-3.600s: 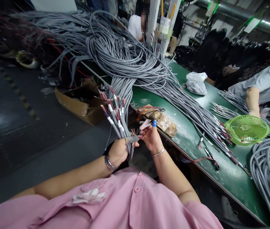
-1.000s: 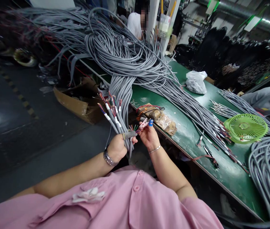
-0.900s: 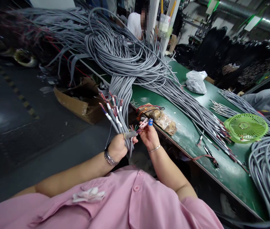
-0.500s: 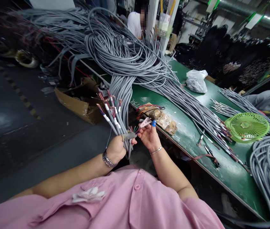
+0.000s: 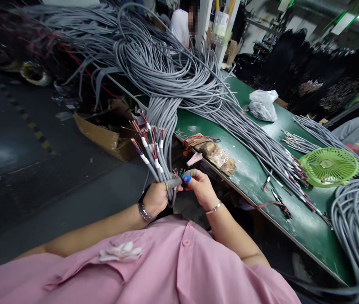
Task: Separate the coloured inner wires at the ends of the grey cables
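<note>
My left hand [image 5: 156, 197] is closed around a bunch of grey cables [image 5: 154, 157] whose stripped ends fan upward with coloured wires and white bands. Its thumb pins one more cable end [image 5: 175, 183] sideways, with thin coloured wires [image 5: 177, 172] sticking out. My right hand [image 5: 201, 188], a blue cap on one fingertip, pinches at those wires right beside the left thumb. A small pink strip [image 5: 194, 158] shows just above the right hand, near the table edge; whether the fingers touch it I cannot tell.
A green table [image 5: 255, 169] runs to the right, heaped with grey cable bundles [image 5: 167, 71]. On it lie a taped brown block [image 5: 216, 155], a white bag [image 5: 262, 105] and a green fan [image 5: 328, 165]. A cardboard box [image 5: 103, 133] sits on the floor. Other people are at the back and right.
My right hand has dropped lower and turned closer to the left thumb; the pink strip now shows above it, not between the fingers. The person at the right has leaned back out of view.
</note>
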